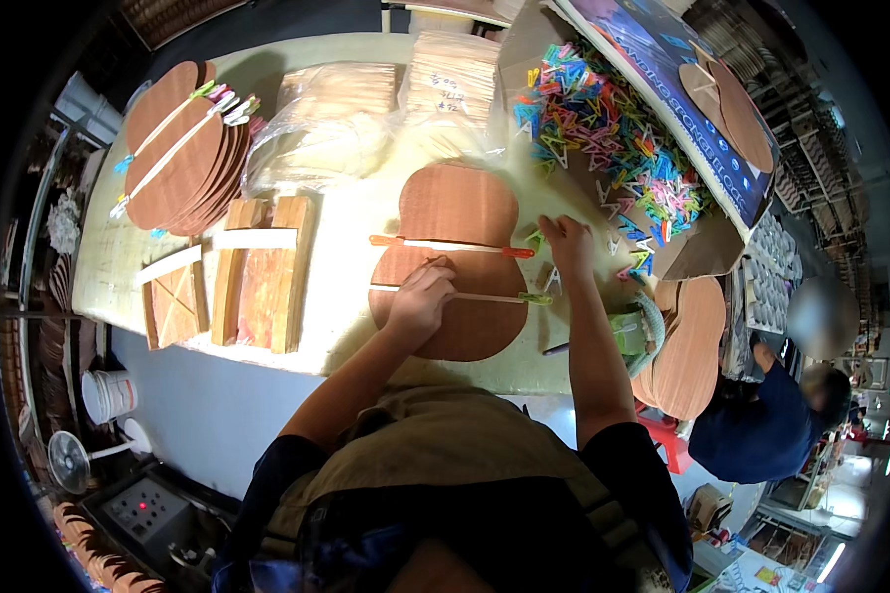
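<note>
From the head view, a pale yellow-green table (351,331) ran across the middle of the picture, its straight edges bent by the lens. Around it lay a crowded workshop: a white bucket (109,393) and a small fan (69,461) on the grey floor at lower left, shelving along the right rim, and another person in a dark blue top (761,430) bent over at the right, beside more guitar-shaped boards (687,346).

On the table's far left sat a stack of brown boards (178,148) bound with strips and clips. Nearer stood wooden blocks (262,272), and behind them clear bags (316,128) of pale pieces. A cardboard box (697,252) at upper right brimmed with coloured clips (603,128).

And there at the centre was the guitar-shaped board (455,262), flat on the table. Its long axis ran away from the person, the narrower end far, the wider end close to the table's near edge. Two thin strips (450,245) crossed it from side to side, an orange clip at each end of the far one and a green clip (536,297) on the near one's right end.

The left hand (420,296) lay on the board, fingers curled down on the near strip, pressing rather than grasping. The right hand (567,242) sat at the board's right edge, its fingers bent among the clips there; whether its grip closed on one I couldn't tell.
</note>
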Motion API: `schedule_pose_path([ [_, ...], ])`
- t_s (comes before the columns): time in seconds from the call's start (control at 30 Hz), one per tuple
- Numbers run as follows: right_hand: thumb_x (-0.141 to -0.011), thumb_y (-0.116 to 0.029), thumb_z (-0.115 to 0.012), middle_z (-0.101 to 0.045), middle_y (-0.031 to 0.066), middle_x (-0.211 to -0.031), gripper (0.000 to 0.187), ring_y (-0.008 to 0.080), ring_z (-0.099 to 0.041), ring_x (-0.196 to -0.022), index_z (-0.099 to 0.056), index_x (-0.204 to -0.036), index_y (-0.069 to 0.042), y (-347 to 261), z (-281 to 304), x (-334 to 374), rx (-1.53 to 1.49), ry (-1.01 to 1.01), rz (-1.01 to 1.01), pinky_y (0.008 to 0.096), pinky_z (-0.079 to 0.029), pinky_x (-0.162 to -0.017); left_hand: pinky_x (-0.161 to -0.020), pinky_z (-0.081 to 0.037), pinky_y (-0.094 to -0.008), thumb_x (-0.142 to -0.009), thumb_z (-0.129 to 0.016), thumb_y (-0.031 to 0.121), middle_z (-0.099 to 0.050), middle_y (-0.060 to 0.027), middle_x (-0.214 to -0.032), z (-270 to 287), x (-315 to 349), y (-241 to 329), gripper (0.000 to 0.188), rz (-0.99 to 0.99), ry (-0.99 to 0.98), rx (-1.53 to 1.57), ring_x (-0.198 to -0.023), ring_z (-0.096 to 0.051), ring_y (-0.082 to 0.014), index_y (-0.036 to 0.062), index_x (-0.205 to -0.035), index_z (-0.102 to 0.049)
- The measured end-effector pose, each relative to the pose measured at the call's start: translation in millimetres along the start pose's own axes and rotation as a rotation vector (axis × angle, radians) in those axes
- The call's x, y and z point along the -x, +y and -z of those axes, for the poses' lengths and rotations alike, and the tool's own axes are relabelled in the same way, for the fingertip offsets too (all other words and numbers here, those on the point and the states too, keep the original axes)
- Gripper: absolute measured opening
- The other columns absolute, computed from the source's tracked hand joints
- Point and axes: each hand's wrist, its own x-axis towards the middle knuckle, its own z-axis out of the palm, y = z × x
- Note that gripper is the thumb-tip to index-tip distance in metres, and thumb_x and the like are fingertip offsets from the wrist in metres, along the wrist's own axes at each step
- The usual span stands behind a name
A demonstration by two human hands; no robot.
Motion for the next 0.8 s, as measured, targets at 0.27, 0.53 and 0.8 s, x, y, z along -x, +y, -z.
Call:
schedule_pose_path([
  [0.27, -0.075, -0.029, -0.068, -0.062, 0.0138, -0.074, 0.025, 0.0313, -0.061, -0.075, -0.065, -0.087, -0.007, -82.5, -53.0, -21.6, -0.143, -0.085, 0.311, 0.0399, -0.048, -0.069, -0.086, -0.047, -0.0383, -0.073, -0.060, 0.000, -0.059, -0.0098, -0.093, 1.3, -2.8, 2.8, 0.007, -0.040, 0.012, -0.001, -0.097, -0.058, -0.0294, 0.0036, -0.076, -0.055],
  [0.53, -0.080, -0.025, -0.065, -0.058, 0.0165, -0.099, 0.041, 0.0330, -0.059, -0.089, -0.052, -0.113, -0.004, -81.9, -47.3, -15.3, 0.182, -0.024, 0.351, 0.0411, -0.049, -0.074, -0.090, -0.044, -0.0372, -0.071, -0.063, 0.001, -0.058, -0.0081, -0.097, 0.7, 3.1, -6.8, 0.008, -0.030, -0.032, -0.016, -0.103, -0.056, -0.0281, 0.0055, -0.076, -0.058],
  [0.8, -0.082, -0.014, -0.064, -0.060, 0.0045, -0.077, 0.024, 0.0171, -0.057, -0.064, -0.062, -0.102, 0.000, -115.0, -65.0, -13.5, -0.431, -0.319, 0.417, 0.0308, -0.045, -0.055, -0.088, -0.044, -0.0381, -0.072, -0.061, 0.002, -0.057, -0.0085, -0.097, -0.3, 3.9, -9.2, 0.009, -0.050, -0.010, 0.040, -0.101, -0.055, -0.0283, 0.0057, -0.080, -0.058],
])
